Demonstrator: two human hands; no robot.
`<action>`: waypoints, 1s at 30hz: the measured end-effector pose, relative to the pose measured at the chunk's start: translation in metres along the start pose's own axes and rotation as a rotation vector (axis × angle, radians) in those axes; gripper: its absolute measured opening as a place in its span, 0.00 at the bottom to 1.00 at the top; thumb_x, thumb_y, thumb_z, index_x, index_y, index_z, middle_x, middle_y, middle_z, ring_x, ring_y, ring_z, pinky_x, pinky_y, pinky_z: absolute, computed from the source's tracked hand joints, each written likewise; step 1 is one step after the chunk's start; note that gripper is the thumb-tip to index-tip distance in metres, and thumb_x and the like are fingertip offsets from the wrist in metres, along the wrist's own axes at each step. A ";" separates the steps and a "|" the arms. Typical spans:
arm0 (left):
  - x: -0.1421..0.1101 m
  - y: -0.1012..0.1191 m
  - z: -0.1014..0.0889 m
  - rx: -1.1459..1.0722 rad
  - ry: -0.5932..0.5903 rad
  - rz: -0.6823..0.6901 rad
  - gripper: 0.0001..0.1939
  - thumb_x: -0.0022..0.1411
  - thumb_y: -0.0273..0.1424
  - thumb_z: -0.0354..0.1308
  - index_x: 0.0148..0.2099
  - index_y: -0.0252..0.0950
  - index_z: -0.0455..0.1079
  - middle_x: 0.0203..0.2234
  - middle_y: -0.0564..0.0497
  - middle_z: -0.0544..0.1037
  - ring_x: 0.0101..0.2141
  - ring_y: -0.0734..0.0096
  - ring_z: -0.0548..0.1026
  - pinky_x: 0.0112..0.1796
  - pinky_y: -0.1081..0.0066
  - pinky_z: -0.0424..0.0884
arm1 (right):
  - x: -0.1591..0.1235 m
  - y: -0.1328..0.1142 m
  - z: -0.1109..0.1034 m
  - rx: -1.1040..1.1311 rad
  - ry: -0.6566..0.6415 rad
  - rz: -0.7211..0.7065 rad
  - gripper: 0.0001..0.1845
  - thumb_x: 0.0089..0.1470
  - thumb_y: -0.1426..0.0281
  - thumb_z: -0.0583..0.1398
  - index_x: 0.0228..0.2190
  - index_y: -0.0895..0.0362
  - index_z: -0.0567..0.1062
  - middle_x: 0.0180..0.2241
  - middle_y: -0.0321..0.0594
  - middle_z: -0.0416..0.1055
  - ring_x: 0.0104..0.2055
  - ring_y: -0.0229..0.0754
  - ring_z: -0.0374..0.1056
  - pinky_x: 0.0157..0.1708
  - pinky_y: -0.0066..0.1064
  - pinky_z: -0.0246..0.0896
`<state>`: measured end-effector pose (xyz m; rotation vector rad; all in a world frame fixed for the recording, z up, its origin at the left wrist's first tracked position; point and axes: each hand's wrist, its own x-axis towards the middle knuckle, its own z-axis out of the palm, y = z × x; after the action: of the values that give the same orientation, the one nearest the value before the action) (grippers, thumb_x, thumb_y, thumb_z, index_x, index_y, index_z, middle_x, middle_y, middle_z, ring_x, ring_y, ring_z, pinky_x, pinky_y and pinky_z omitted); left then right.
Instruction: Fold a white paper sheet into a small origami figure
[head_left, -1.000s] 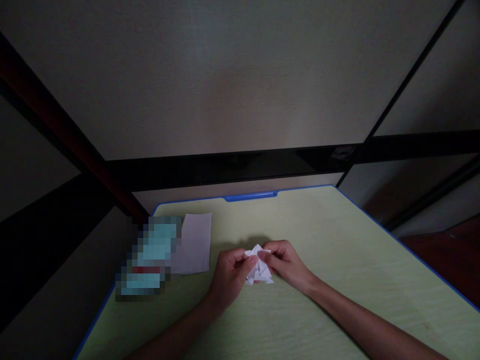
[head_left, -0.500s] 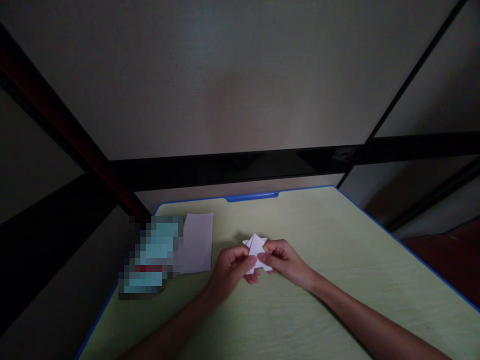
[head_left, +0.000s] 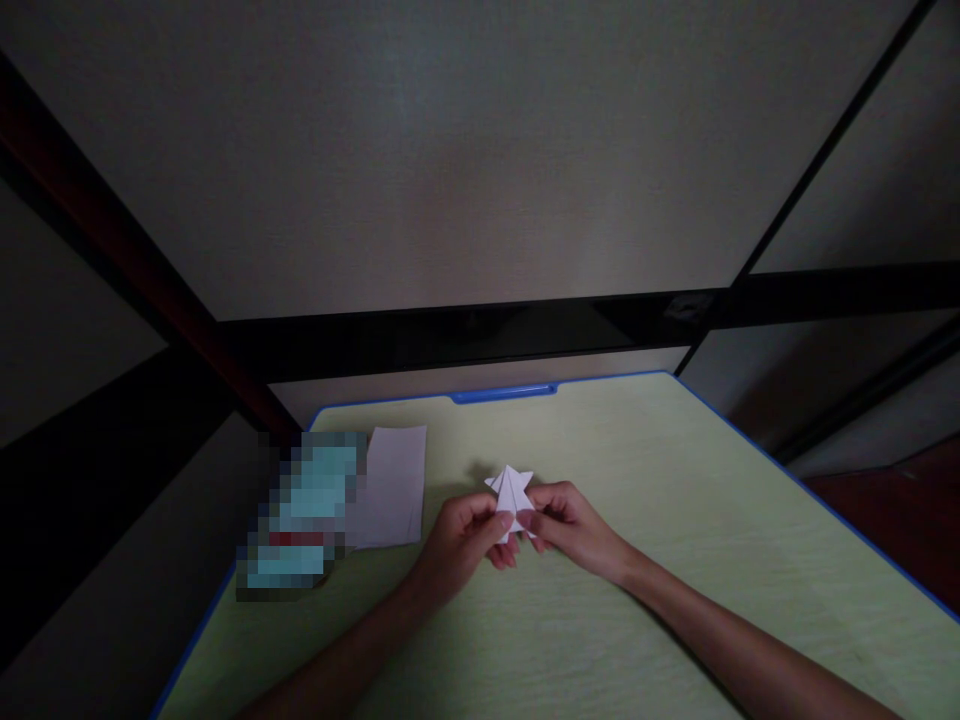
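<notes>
A small white folded-paper figure (head_left: 511, 490) is held up over the table between both hands, its pointed tip facing away from me and small flaps sticking out at either side. My left hand (head_left: 466, 535) pinches its lower left part, thumb on top and fingers underneath. On the other side my right hand (head_left: 566, 525) grips the lower right part, its thumb pressing on the front face. The two thumb tips lie close together. Behind the paper, some fingers are partly hidden.
The pale table (head_left: 637, 450) has a blue rim and a blue handle (head_left: 504, 394) at its far edge. To the left lie white paper sheets (head_left: 394, 485), beside a blurred-out light blue item (head_left: 307, 510). A panelled wall (head_left: 465, 180) stands right behind the table.
The lower flaps of the paper figure, spread apart before, now sit closer together under the thumbs. Both hands stay in nearly the same place.
</notes>
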<state>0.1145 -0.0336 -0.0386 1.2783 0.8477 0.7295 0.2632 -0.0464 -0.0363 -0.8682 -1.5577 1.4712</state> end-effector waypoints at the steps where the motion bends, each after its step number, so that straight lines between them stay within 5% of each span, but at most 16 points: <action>1: 0.000 0.000 0.000 0.000 -0.007 -0.009 0.14 0.45 0.38 0.54 0.22 0.30 0.64 0.14 0.53 0.69 0.15 0.78 0.67 0.17 0.77 0.63 | 0.000 0.000 0.000 -0.006 0.013 0.005 0.15 0.46 0.65 0.53 0.15 0.61 0.63 0.14 0.32 0.59 0.15 0.27 0.50 0.14 0.20 0.44; 30: -0.001 0.002 0.004 0.005 0.051 0.023 0.15 0.47 0.40 0.52 0.21 0.31 0.61 0.12 0.54 0.67 0.13 0.80 0.64 0.16 0.79 0.59 | 0.001 0.007 0.003 0.037 0.060 0.055 0.19 0.47 0.59 0.52 0.16 0.61 0.63 0.13 0.31 0.57 0.15 0.28 0.50 0.15 0.22 0.44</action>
<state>0.1180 -0.0361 -0.0367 1.2807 0.8781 0.7816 0.2597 -0.0459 -0.0428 -0.9320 -1.4686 1.4941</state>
